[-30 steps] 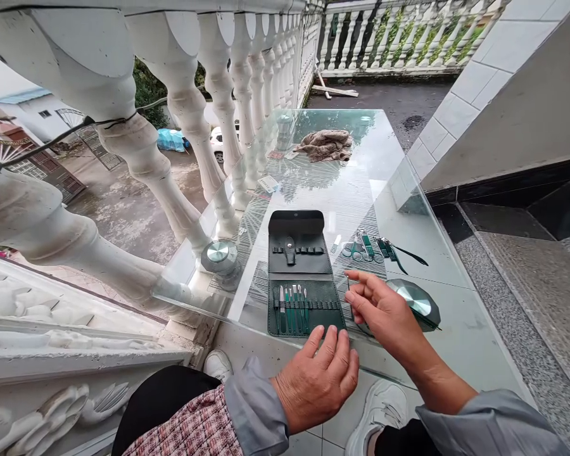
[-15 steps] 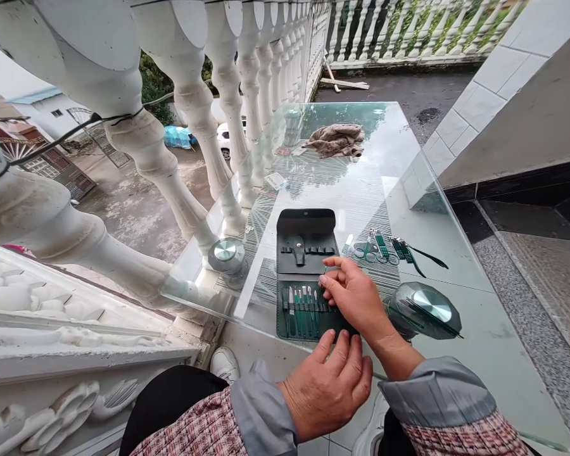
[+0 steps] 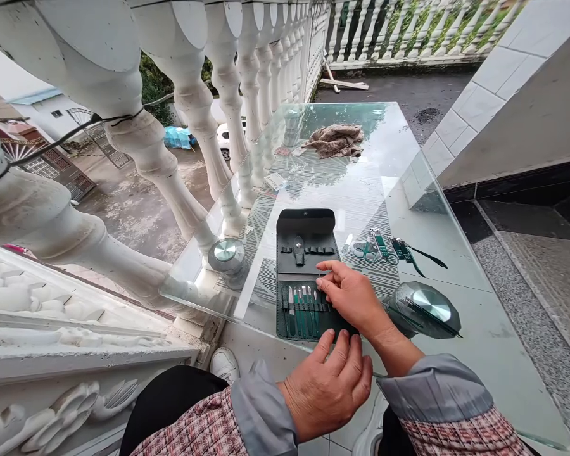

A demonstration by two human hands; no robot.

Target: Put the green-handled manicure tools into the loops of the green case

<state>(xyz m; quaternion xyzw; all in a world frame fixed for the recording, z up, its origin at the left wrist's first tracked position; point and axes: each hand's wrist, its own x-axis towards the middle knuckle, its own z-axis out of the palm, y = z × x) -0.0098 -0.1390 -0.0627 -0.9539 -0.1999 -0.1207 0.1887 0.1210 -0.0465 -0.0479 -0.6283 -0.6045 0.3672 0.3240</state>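
Observation:
An unfolded black manicure case (image 3: 306, 218) lies on the glass table. Several slim green-handled tools (image 3: 304, 310) stand in the elastic loops of its lower half; the upper loops hold none, and a snap strap (image 3: 299, 251) lies across them. Over the right side of the case, my right hand (image 3: 354, 297) pinches a thin manicure tool between thumb and fingertips; most of it is hidden. My left hand (image 3: 330, 386) rests at the case's near right corner, fingers bent and apart, with nothing visible in them. Nail clippers (image 3: 379, 244) and small scissors (image 3: 363, 252) lie to the right.
More clippers with long handles (image 3: 411, 253) lie beside the others. Thin dark sticks (image 3: 432, 315) lie on the glass table (image 3: 484, 354) above a round metal leg cap (image 3: 432, 301). A brown cloth (image 3: 335, 140) is crumpled farther back. A white balustrade (image 3: 190, 88) borders the left.
My right hand has shifted slightly left and down over the case, still pinching the thin tool. My left hand stays where it was.

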